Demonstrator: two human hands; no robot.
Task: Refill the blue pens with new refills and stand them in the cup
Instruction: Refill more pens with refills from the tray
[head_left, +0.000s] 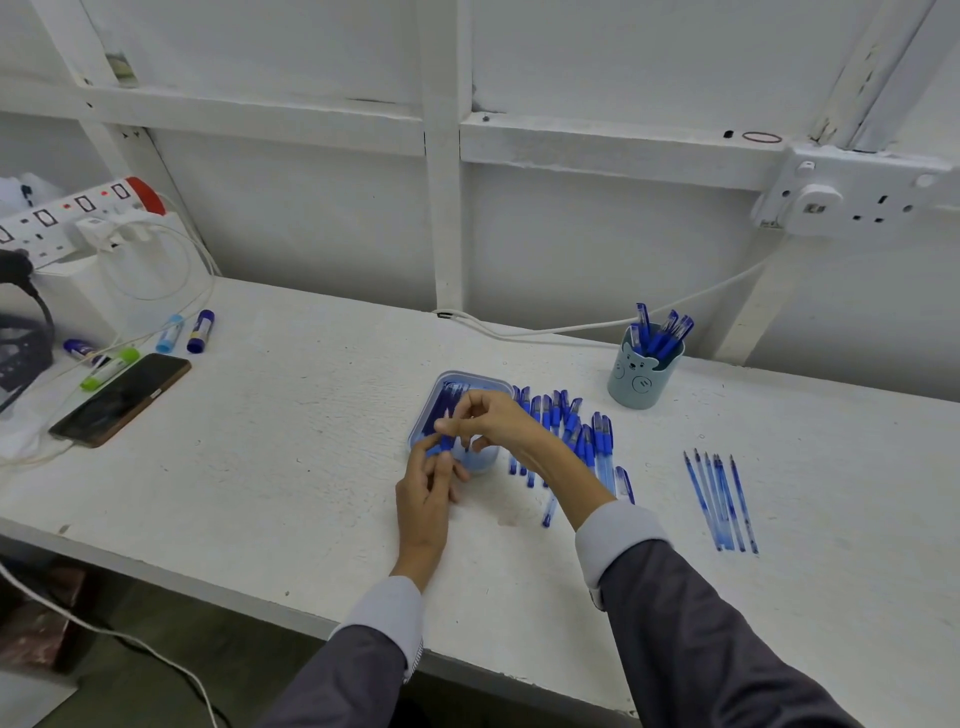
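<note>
1. Head view (the only view). A white table (311, 441) was recorded, set against a white panelled wall.
2. Left hand (428, 488): placed at the near edge of the tray, its fingers curled round the lower part of the held pen (445, 442).
3. Right hand (493, 421): thumb and forefinger were pressed together in a pinch at the upper end of the same pen, the other fingers loosely curled. It could not be told whether a refill or a tip piece was being pinched.
4. Tray (480, 375): pale blue, mid-table, partly hidden behind both hands. Its dark blue contents were judged to be the new refills.
5. Loose pens (571, 431): a fanned row laid flat just right of the tray, judged to be awaiting refilling.
6. Cup (641, 382): pale blue with a bear face, placed far and to the right of the row. Several standing pens (660, 332) were leant inside it and judged finished.
7. Loose refills (719, 499): a handful laid side by side at the near right, well apart from the row, judged to be spent ones.
8. Progress: judged well under half done. More pens were counted flat on the table than stood in the cup, and one was in hand.
9. Sundries, far left: a phone (122, 397), glue sticks (200, 331) and a power strip (67, 213).
</note>
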